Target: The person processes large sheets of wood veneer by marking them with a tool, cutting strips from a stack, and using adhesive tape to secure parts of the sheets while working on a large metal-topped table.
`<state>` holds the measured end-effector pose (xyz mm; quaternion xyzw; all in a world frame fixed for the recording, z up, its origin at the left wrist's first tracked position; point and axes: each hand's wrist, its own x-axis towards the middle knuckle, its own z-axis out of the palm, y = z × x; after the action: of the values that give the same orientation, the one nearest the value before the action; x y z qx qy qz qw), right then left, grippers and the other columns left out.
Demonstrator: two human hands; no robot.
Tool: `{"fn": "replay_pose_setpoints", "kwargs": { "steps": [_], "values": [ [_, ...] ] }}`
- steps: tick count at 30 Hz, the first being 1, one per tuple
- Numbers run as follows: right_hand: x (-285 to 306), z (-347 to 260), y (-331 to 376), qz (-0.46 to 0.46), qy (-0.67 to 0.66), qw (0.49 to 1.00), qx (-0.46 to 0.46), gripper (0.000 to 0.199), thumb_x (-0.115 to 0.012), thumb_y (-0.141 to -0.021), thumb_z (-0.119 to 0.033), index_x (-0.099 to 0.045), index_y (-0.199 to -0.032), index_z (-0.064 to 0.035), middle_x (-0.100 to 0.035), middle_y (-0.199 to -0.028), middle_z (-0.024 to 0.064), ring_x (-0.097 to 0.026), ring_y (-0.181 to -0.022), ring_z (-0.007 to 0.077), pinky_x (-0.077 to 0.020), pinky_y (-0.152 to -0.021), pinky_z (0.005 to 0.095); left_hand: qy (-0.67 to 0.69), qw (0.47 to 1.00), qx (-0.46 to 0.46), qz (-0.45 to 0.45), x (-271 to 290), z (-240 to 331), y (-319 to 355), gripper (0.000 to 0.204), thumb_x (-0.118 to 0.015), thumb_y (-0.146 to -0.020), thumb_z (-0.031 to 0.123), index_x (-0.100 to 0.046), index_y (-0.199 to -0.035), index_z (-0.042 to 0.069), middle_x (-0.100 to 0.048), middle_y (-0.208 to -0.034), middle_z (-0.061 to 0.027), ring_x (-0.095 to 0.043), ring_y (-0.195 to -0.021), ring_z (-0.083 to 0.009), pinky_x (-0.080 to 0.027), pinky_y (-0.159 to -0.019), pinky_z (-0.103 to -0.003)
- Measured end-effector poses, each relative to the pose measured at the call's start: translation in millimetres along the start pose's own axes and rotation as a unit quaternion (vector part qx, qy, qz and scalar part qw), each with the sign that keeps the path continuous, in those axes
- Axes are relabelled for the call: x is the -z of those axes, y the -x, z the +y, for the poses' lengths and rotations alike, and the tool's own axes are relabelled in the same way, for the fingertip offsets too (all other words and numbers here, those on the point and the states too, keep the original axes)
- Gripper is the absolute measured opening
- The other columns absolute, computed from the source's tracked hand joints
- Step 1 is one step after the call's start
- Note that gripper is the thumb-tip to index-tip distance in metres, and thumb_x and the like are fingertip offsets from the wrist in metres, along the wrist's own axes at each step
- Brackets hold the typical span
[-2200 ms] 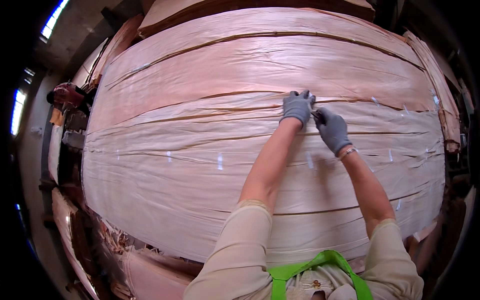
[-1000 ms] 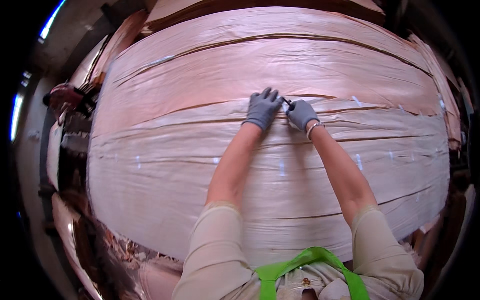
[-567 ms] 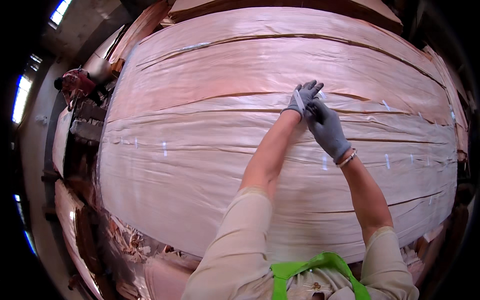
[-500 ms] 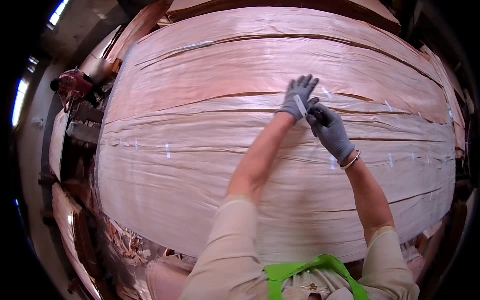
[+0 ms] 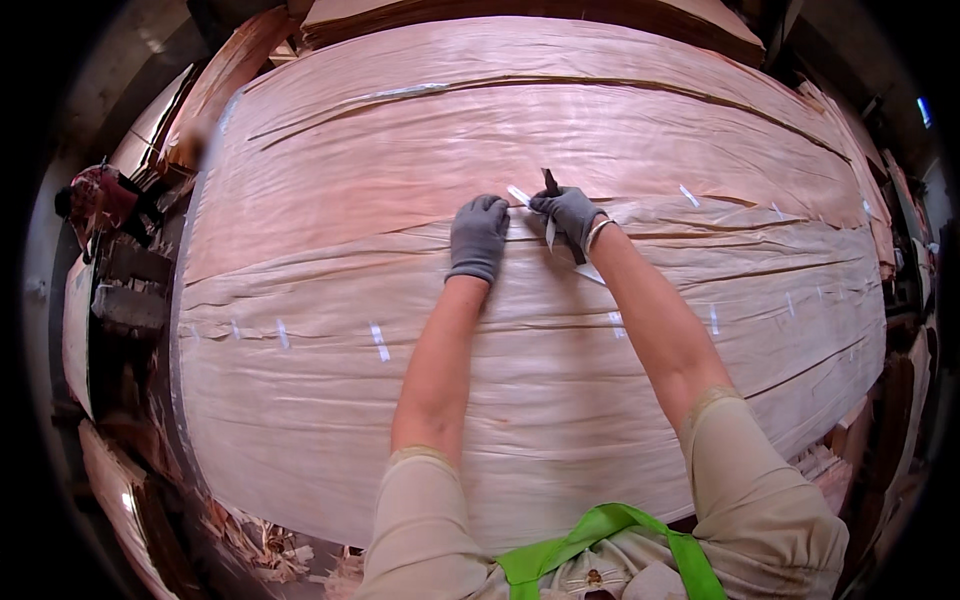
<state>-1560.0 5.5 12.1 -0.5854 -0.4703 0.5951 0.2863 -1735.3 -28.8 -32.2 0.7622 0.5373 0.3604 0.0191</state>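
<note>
My left hand, grey-gloved, lies flat with fingers loosely curled, pressing on the big pinkish wood veneer sheet just near of a long split running left-right across its far half. My right hand, also gloved, is just right of it, fingers clenched around a dark knife-like tool that points far, and pinching a white tape strip at the split; hands nearly touching. More short tape patches dot a nearer seam to the left; stacked veneer sits at the far edge.
</note>
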Motion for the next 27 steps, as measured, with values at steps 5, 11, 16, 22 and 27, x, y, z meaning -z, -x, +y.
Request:
{"fn": "replay_pose_setpoints", "kwargs": {
  "steps": [5, 11, 16, 22, 27],
  "values": [
    [2, 2, -14, 0.029, 0.041, 0.994, -0.096, 0.021, -0.070, -0.076, -0.019, -0.067, -0.083, 0.0004, -0.061, -0.064, 0.0059, -0.054, -0.053, 0.0137, -0.0412, -0.047, 0.0302, -0.059, 0.992, -0.088, -0.068, 2, 9, -10, 0.038, -0.054, -0.079, 0.013, -0.060, -0.116, 0.024, -0.057, -0.124, -0.0048, -0.057, -0.097, -0.0234, -0.045, -0.080, -0.038],
    [20, 19, 23, 0.027, 0.149, 0.988, -0.018, 0.025, -0.070, -0.073, -0.024, -0.067, -0.079, 0.0000, -0.063, -0.066, 0.0079, -0.058, -0.054, 0.0151, -0.0441, -0.049, 0.0288, -0.134, 0.968, -0.156, -0.142, 19, 16, -14, 0.036, -0.049, -0.081, 0.015, -0.059, -0.114, 0.026, -0.055, -0.126, -0.0037, -0.055, -0.102, -0.0252, -0.044, -0.077, -0.042],
    [-20, 22, 61, 0.153, 0.427, 0.881, 0.134, 0.022, -0.062, -0.078, -0.027, -0.067, -0.088, -0.0085, -0.066, -0.078, 0.0152, -0.063, -0.072, 0.0321, -0.0496, -0.064, 0.0421, -0.163, 0.957, -0.131, -0.199, 8, 27, -22, 0.032, -0.050, -0.082, 0.026, -0.058, -0.113, 0.030, -0.052, -0.129, -0.0014, -0.055, -0.105, -0.0262, -0.045, -0.077, -0.043],
    [-80, -36, 142, 0.127, 0.333, 0.880, 0.313, 0.018, -0.060, -0.081, -0.021, -0.061, -0.096, -0.0110, -0.065, -0.081, 0.0154, -0.062, -0.076, 0.0362, -0.0483, -0.065, 0.0461, -0.120, 0.972, -0.023, -0.199, 15, -11, -9, 0.032, -0.047, -0.083, 0.028, -0.057, -0.114, 0.029, -0.053, -0.127, -0.0035, -0.052, -0.110, -0.0285, -0.045, -0.086, -0.042],
    [-85, -30, 144, 0.029, 0.140, 0.953, 0.267, 0.014, -0.059, -0.087, -0.017, -0.058, -0.090, -0.0037, -0.055, -0.058, 0.0072, -0.056, -0.052, 0.0169, -0.0420, -0.049, 0.0299, 0.052, 0.996, -0.040, -0.068, 73, -11, 23, 0.031, -0.056, -0.077, 0.011, -0.062, -0.107, 0.014, -0.061, -0.109, -0.0092, -0.056, -0.101, -0.0285, -0.044, -0.085, -0.041]
  ]
}}
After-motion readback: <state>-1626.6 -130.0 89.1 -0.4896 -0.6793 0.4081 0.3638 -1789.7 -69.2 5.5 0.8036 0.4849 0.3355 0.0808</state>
